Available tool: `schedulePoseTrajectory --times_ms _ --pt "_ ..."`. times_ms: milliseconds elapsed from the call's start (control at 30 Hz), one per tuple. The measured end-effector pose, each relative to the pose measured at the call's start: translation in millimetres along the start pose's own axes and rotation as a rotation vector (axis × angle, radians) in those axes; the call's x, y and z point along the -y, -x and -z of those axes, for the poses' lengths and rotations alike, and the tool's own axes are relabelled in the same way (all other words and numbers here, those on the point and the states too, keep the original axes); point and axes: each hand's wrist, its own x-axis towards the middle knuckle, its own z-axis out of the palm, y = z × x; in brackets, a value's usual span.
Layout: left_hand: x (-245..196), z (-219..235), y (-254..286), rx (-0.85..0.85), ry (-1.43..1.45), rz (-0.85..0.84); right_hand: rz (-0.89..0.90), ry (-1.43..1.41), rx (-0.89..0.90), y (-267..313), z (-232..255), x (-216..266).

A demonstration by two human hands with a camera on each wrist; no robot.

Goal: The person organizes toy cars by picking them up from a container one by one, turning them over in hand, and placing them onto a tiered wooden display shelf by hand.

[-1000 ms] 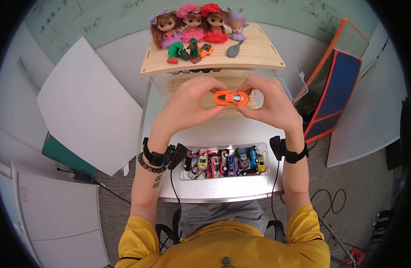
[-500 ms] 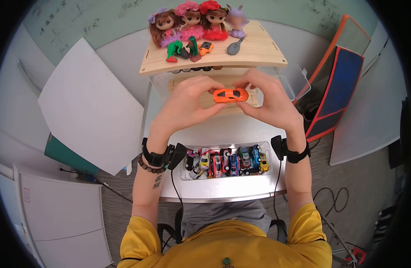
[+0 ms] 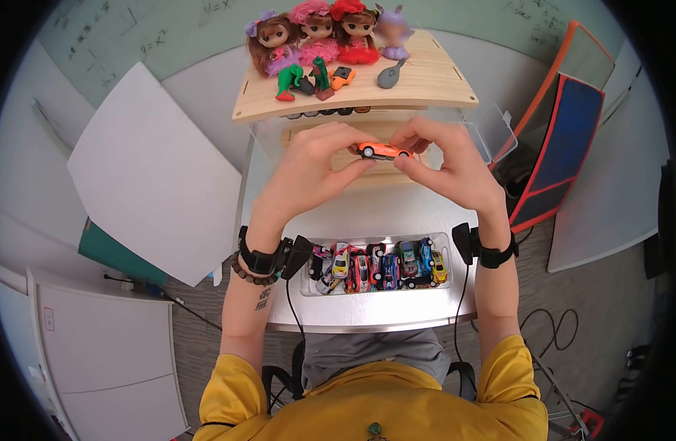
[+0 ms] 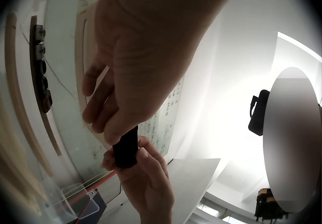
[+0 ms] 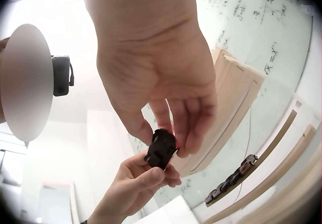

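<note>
A small orange toy car is held up between both hands, above the metal table and in front of the wooden shelf. My left hand pinches its left end between thumb and fingers. At the opposite end, my right hand pinches it the same way. From the head view the car's side and a wheel show. Both wrist views look up at the dark underside of the car, with fingertips covering its ends.
Below the hands, a clear tray full of colourful toy cars sits on the table. Dolls and small figures stand on the wooden shelf, with a row of cars beneath its top. A clear plastic box is at right.
The orange car has turned between the hands: its roof faced the head camera before, and now its side shows. Both hands stay at nearly the same place.
</note>
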Motion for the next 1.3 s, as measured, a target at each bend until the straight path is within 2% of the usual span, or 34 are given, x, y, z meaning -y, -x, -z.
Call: schedulePoseTrajectory --times_ms 167,500,700,867,1000,1067,1167,1300 --pt "-1 0 0 -0.005 0.014 -0.016 0.107 0.118 -0.029 -2 -4 0" --pt "-5 -1 0 -0.071 -0.08 -0.072 0.079 0.028 -0.007 -4 -14 3" --pt "-3 -2 0 -0.063 -0.068 -0.068 0.076 0.049 0.017 -5 -13 4" --pt "-9 2 0 0.012 -0.038 0.004 0.089 0.07 -0.042 -3 -13 3" --pt "-9 6 0 0.019 0.058 -0.029 0.092 0.109 -0.06 -2 -10 3" --pt "-6 9 -1 -0.006 -0.018 -0.147 0.107 0.119 -0.075 -2 -9 2" --pt "-4 11 1 0.055 -0.004 -0.11 0.107 0.116 -0.085 -3 -9 1" --pt "-4 8 1 0.049 0.02 -0.085 0.11 0.116 -0.079 -3 -10 2"
